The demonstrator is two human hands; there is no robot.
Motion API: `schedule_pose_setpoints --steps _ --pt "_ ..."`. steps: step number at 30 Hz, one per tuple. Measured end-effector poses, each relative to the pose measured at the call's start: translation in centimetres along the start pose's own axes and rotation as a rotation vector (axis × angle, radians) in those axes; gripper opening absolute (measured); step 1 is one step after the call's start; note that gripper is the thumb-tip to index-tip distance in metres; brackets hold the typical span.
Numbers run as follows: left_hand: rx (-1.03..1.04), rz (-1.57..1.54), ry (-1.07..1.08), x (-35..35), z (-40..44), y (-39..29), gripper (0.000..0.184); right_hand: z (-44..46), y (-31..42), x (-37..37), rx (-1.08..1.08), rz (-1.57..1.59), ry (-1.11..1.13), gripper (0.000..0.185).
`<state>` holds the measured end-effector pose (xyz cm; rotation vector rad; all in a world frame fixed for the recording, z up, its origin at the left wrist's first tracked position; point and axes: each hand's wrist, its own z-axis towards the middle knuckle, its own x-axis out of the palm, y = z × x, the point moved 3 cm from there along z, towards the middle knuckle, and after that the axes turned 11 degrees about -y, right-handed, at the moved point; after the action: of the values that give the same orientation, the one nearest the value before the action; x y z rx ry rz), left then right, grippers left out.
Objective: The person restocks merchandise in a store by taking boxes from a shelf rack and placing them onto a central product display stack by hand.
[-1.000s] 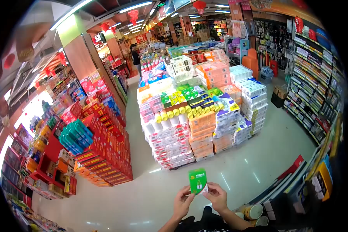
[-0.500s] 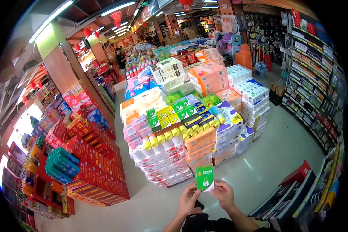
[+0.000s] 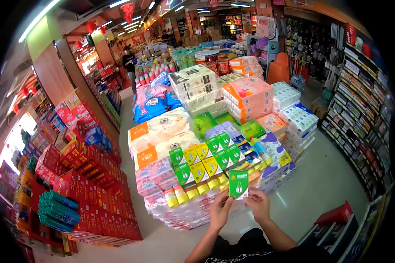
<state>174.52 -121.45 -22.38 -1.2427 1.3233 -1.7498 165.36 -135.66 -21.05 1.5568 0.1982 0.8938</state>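
The left hand and right hand pinch the green box by its 2 lower corners, before the stacked goods; light, even pressure should keep it upright, uncrushed.

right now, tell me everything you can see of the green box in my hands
The green box looks like printed cardboard: white lettering near the top, a bottle-like picture below, a whitish lower right corner. It is roughly upright before the stacked goods, front facing the camera, held low by left hand and right hand.
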Motion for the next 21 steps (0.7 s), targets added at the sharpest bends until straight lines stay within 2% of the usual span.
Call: schedule_pose_setpoints --steps 4,7,8,11,13,14,18,20,21 --pt "0.018 0.129 -0.17 -0.4 5.1 1.5 0.047 5.5 -2.8 2.7 0.139 0.013 0.069 0.037" --pt "0.059 0.191 -0.375 0.5 7.2 1.1 0.053 10.3 -3.9 5.2 0.226 -0.063 0.152 0.036" --pt "0.025 0.216 -0.361 0.3 8.3 2.2 0.058 12.1 -4.3 5.7 0.232 -0.115 0.183 0.036" --pt "0.098 0.26 -0.349 1.2 11.3 3.5 0.062 17.0 -7.4 6.7 0.245 -0.237 0.246 0.036" --pt "0.043 0.231 -0.448 2.4 11.0 2.4 0.068 18.9 -7.5 7.8 0.296 -0.353 0.302 0.04" --pt "0.034 0.263 -0.492 2.6 11.5 2.4 0.069 20.1 -6.6 8.9 0.265 -0.452 0.372 0.033" --pt "0.003 0.444 -0.581 3.5 14.9 1.4 0.072 22.7 -7.1 10.8 0.412 -0.47 0.449 0.034" --pt "-0.018 0.498 -0.618 4.0 15.7 0.9 0.073 23.9 -7.6 11.8 0.408 -0.512 0.491 0.04" --pt "-0.028 0.524 -0.635 4.1 16.0 0.8 0.074 24.3 -8.0 12.3 0.317 -0.545 0.529 0.038"
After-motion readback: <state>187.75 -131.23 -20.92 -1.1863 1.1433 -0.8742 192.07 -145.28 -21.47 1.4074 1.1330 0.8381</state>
